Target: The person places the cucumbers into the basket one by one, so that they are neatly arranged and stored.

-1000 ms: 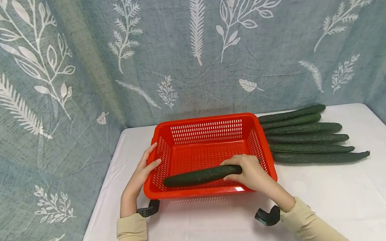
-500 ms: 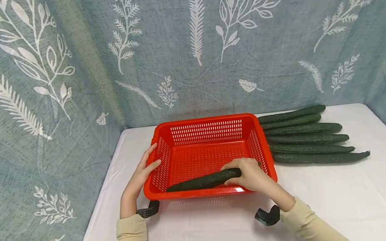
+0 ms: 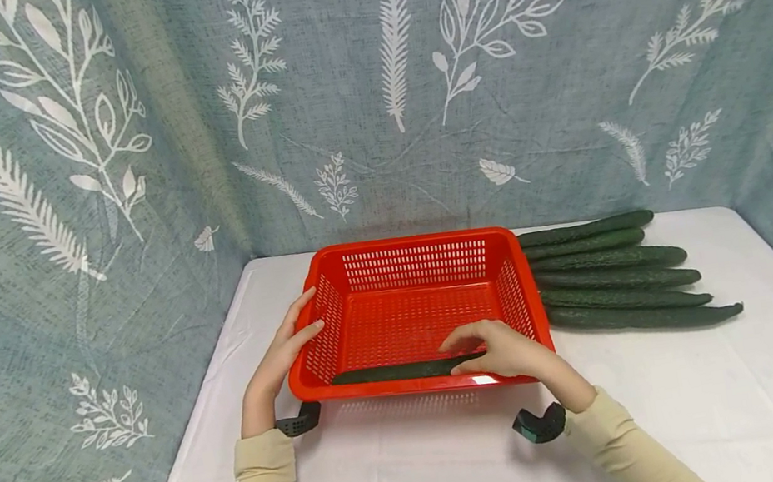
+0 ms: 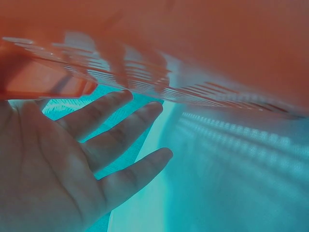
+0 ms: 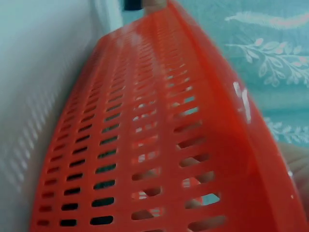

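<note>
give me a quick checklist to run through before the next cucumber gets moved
1. Red basket upright on the white table: ok.
2. Cucumber inside the basket: ok, lying along the near wall.
3. Left hand at the basket: ok, at its left rim.
4. Right hand out of the basket: not ok, it reaches in over the cucumber's right end.
5. Right hand free of the cucumber: cannot tell, contact is unclear.
6. Remaining cucumbers in view: ok, six lie right of the basket.
</note>
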The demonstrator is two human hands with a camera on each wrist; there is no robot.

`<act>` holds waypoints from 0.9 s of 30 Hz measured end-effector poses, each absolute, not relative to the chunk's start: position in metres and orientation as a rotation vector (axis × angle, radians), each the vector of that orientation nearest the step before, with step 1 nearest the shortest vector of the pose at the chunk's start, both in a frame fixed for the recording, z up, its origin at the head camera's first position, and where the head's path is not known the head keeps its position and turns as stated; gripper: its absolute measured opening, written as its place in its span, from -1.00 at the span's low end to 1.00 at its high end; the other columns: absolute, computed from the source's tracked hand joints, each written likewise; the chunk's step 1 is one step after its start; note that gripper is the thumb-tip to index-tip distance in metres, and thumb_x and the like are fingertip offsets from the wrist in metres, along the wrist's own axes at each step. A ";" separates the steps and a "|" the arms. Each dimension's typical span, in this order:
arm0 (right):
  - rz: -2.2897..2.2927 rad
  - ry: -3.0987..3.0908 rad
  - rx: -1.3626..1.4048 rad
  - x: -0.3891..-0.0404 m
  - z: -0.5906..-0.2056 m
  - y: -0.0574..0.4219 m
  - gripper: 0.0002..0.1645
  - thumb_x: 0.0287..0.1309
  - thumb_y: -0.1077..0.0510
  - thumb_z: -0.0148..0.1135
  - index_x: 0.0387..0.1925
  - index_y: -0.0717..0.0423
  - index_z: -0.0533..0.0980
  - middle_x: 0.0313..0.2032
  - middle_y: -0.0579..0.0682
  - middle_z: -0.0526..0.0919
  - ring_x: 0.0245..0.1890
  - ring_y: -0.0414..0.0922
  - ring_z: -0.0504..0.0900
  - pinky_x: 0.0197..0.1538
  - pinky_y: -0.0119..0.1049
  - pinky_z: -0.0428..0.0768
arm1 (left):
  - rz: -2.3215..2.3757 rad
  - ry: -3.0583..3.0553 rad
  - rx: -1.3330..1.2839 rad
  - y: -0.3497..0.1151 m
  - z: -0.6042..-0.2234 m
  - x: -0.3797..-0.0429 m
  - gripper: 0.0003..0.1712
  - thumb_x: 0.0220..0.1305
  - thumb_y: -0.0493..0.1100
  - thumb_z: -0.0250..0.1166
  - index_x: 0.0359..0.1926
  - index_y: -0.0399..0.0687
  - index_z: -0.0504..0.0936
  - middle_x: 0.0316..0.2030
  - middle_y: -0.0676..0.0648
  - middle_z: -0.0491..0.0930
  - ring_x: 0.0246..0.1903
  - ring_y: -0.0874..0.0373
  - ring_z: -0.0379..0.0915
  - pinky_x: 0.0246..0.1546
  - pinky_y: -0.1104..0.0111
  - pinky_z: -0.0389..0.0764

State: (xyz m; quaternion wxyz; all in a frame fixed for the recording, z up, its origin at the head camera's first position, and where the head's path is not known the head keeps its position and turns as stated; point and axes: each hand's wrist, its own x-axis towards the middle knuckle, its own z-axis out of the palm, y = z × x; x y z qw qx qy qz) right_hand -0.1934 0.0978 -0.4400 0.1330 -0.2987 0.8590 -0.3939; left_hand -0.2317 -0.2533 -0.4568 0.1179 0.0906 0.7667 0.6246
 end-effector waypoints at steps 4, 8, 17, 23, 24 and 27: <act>-1.210 2.410 -0.927 -0.196 -0.439 0.103 -0.54 0.04 0.02 0.33 0.00 0.08 0.55 -0.04 0.07 0.62 -0.02 -0.03 0.57 0.05 -0.11 0.50 | 1.829 2.241 0.262 -0.253 -0.457 -0.232 -0.31 0.38 -0.01 0.00 0.43 0.31 -0.09 0.37 -0.14 -0.03 0.17 -0.18 0.18 -0.08 0.28 0.50; -1.289 2.332 -0.921 -0.199 -0.438 0.108 -0.53 0.03 0.03 0.34 0.02 0.00 0.53 0.01 0.10 0.59 0.02 0.01 0.55 0.08 -0.06 0.46 | 1.829 2.242 0.262 -0.253 -0.457 -0.232 -0.31 0.38 -0.01 0.00 0.43 0.30 -0.08 0.37 -0.15 -0.03 0.17 -0.18 0.17 -0.07 0.26 0.48; -1.432 2.272 -0.947 -0.200 -0.433 0.117 -0.45 0.02 0.05 0.35 0.10 0.02 0.48 0.06 -0.01 0.56 0.05 0.09 0.51 0.11 0.02 0.42 | 1.830 2.243 0.265 -0.252 -0.458 -0.231 -0.32 0.38 -0.01 -0.01 0.43 0.31 -0.08 0.36 -0.14 -0.02 0.17 -0.16 0.16 -0.06 0.25 0.47; -1.511 2.294 -0.960 -0.200 -0.428 0.124 -0.42 0.04 0.12 0.33 0.15 -0.03 0.43 0.04 0.03 0.57 0.02 -0.08 0.54 0.09 -0.01 0.45 | 1.838 2.216 0.246 -0.251 -0.454 -0.230 -0.31 0.39 -0.06 -0.02 0.44 0.28 -0.10 0.37 -0.15 -0.04 0.18 -0.17 0.15 -0.06 0.25 0.48; -1.521 2.301 -0.960 -0.200 -0.427 0.126 -0.42 0.04 0.13 0.33 0.15 -0.03 0.43 0.03 0.03 0.57 0.02 -0.11 0.54 0.09 -0.04 0.46 | 1.841 2.209 0.244 -0.251 -0.453 -0.229 -0.31 0.40 -0.08 -0.03 0.44 0.26 -0.10 0.37 -0.16 -0.04 0.18 -0.18 0.15 -0.06 0.24 0.48; -1.565 2.314 -0.951 -0.200 -0.425 0.132 -0.43 0.06 0.15 0.31 0.15 -0.04 0.43 0.02 0.00 0.57 0.03 -0.12 0.53 0.06 -0.18 0.50 | 1.855 2.186 0.241 -0.250 -0.450 -0.228 -0.30 0.40 -0.12 -0.04 0.45 0.20 -0.13 0.36 -0.20 -0.04 0.17 -0.23 0.15 -0.06 0.18 0.51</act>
